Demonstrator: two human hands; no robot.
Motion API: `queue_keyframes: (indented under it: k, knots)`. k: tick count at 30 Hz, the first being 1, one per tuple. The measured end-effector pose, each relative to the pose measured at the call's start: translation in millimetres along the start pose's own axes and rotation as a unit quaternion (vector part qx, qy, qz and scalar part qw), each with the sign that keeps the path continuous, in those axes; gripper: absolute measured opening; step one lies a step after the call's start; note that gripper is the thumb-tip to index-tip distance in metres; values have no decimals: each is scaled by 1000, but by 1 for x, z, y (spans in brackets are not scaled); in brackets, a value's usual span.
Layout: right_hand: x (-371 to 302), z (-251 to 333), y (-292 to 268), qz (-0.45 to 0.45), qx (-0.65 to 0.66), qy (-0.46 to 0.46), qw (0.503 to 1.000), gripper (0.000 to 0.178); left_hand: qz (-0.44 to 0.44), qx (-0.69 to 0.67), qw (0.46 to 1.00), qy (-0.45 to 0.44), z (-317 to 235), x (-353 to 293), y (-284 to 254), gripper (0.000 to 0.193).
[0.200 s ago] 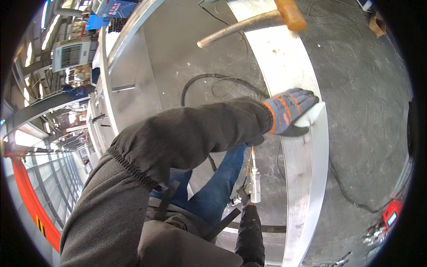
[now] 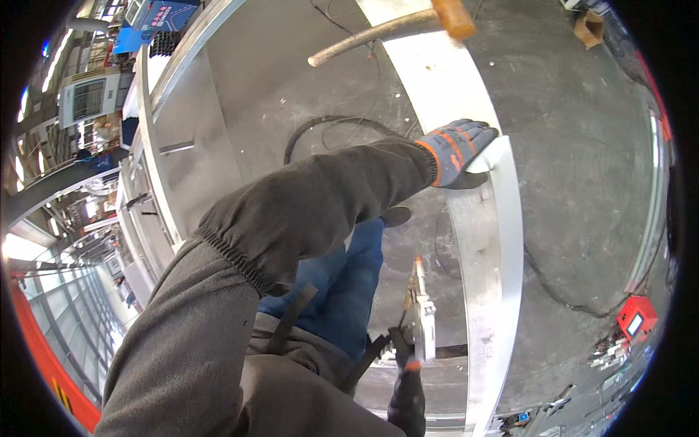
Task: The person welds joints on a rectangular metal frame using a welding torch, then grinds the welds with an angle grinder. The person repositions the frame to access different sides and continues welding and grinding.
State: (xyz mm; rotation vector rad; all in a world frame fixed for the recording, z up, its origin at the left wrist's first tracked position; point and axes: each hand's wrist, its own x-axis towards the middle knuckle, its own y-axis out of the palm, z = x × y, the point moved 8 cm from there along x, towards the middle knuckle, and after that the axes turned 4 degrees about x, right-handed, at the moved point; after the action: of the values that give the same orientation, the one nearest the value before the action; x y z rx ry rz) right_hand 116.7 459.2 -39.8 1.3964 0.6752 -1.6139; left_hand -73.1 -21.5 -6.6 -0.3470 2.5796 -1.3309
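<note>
My left hand (image 2: 460, 153), in a grey and orange glove, lies on a long silver metal beam (image 2: 477, 255). Its fingers are stretched across the top and the thumb is spread toward the near side. Under and beside the palm is a bright raised metal edge (image 2: 499, 154). Lower down, my right hand (image 2: 405, 349), gloved and partly hidden, is closed around a white welding gun (image 2: 424, 320) with a thin copper-coloured tip. The gun is apart from the beam, its tip pointing up the picture. A wooden-handled mallet (image 2: 456, 18) with an orange head rests on the beam's far part.
A black cable (image 2: 298, 131) curls across the grey floor (image 2: 575, 160). At the right stands a small red device (image 2: 637, 319) with a lit screen, tools near it. A cardboard box (image 2: 588, 29) lies at top right. Metal framing (image 2: 153, 146) runs along the left.
The whole view has shifted, so beam and mallet appear further left and up. My right hand and the gun sit slightly lower. My left hand stays on the beam.
</note>
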Motion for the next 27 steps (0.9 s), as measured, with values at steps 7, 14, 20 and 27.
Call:
queue_keyframes:
  k: [7,14,20,27]
  knots:
    - [-136,149,-23,44,353,-216,909,34,24,22,999,-26,-1,1,-1,72]
    - [-121,153,-10,-118,285,-289,906,45,59,36,996,-56,5,2,5,80]
    - [-120,193,9,-113,277,-332,895,56,-3,-76,996,-46,8,1,-4,68]
    - [-122,243,36,-87,313,-339,883,62,-94,234,957,-139,96,27,-76,59]
